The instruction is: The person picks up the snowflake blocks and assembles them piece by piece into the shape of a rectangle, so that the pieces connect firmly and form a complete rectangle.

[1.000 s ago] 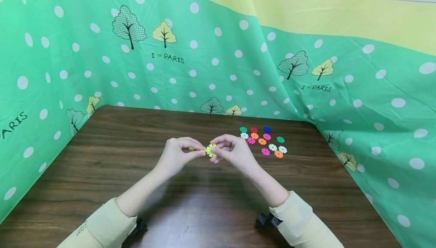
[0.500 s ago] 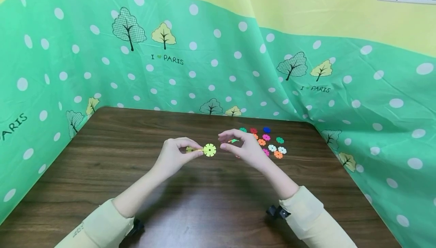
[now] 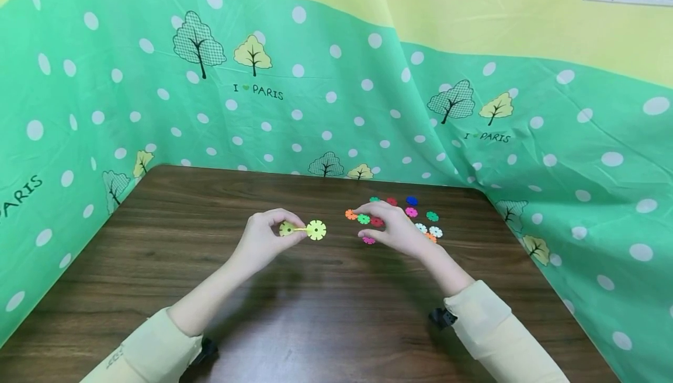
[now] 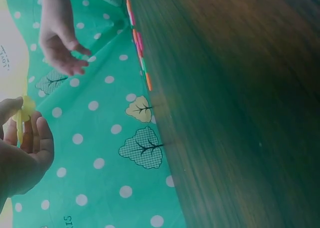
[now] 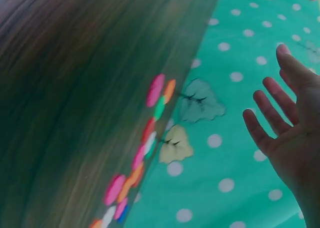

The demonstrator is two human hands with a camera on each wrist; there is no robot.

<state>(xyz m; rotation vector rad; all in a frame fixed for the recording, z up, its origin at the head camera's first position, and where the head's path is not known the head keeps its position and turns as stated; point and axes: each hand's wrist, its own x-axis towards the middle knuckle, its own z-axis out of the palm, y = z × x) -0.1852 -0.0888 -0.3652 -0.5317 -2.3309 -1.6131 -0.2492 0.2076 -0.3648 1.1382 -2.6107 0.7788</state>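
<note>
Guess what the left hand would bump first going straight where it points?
Probably the right hand, since the left hand points toward it in the head view, but depth is unclear.

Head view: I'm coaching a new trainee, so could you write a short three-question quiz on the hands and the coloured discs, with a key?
1. Which hand pinches the yellow pieces?
2. True or false: the right hand grips a blue disc.
3. Fill in: of the loose discs on the table, the one farthest left in the head view is ____.

Key:
1. The left hand.
2. False; it holds nothing.
3. The orange disc.
</note>
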